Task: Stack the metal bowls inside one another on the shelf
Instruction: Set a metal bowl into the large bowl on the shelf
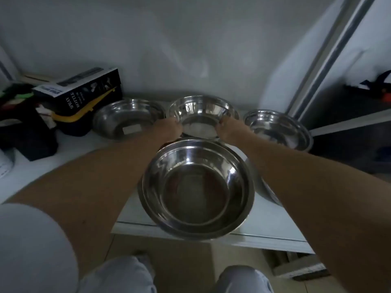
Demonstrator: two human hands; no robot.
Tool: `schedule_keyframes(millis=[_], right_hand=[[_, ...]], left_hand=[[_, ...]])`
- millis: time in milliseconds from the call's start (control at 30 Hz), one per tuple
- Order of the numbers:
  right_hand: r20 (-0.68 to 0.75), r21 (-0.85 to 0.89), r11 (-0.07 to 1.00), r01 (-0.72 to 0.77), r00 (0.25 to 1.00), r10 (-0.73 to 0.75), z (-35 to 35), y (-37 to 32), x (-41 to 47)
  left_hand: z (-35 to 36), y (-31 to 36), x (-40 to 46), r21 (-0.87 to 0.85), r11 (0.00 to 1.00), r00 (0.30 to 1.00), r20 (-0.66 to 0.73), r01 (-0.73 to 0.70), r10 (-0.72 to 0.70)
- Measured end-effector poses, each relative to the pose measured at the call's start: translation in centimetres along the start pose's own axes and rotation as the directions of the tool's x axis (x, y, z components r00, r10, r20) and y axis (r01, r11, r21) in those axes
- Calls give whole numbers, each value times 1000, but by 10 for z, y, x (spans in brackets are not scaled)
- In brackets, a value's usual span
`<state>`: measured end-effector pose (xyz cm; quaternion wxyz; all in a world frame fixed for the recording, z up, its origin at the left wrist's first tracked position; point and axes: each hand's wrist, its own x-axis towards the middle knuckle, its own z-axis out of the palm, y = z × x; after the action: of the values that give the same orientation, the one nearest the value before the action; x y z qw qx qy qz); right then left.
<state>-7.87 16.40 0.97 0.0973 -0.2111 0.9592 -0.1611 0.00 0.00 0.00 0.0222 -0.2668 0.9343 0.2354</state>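
Several shiny metal bowls stand on a white shelf. The nearest bowl sits at the front edge and looks like two nested together. Behind it, a smaller bowl is gripped at both sides: my left hand on its left wall and my right hand on its right wall. It looks slightly raised and tilted toward me. Another bowl rests at the back left and one more bowl at the back right. Part of a further bowl shows under my right forearm.
A dark box marked "spray bottle" leans in a dark bin with a yellow rim at the back left. A black container stands further left. A metal door rail runs along the right. My knees show below the shelf.
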Motion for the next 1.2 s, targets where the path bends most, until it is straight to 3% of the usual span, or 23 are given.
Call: schedule_keyframes(millis=[233, 400, 600, 767, 933, 1033, 1200], right_hand=[[-43, 71, 983, -171, 984, 174, 6, 2, 2], [-225, 54, 995, -87, 970, 97, -1, -2, 2], [-317, 113, 991, -74, 942, 107, -20, -13, -8], [-357, 88, 993, -75, 929, 102, -33, -15, -24], [-359, 274, 960, -60, 920, 160, -50, -12, -49], [-367, 370, 927, -62, 907, 207, -60, -11, -64], [-231, 247, 955, -164, 947, 222, -62, 4, -89]], left_hand=[[14, 14, 19, -166, 981, 983, -135, 101, -124], [8, 19, 20, -297, 950, 952, -254, 91, -171], [-14, 27, 8, -655, 754, 950, -196, 59, -245], [-29, 38, -12, -796, 600, 959, -102, 81, -265], [-40, 25, -36, -761, 641, 954, -111, 98, -278], [-49, 15, -52, -694, 714, 953, -148, 91, -266], [-59, -9, -86, -615, 782, 989, -22, 103, -147]])
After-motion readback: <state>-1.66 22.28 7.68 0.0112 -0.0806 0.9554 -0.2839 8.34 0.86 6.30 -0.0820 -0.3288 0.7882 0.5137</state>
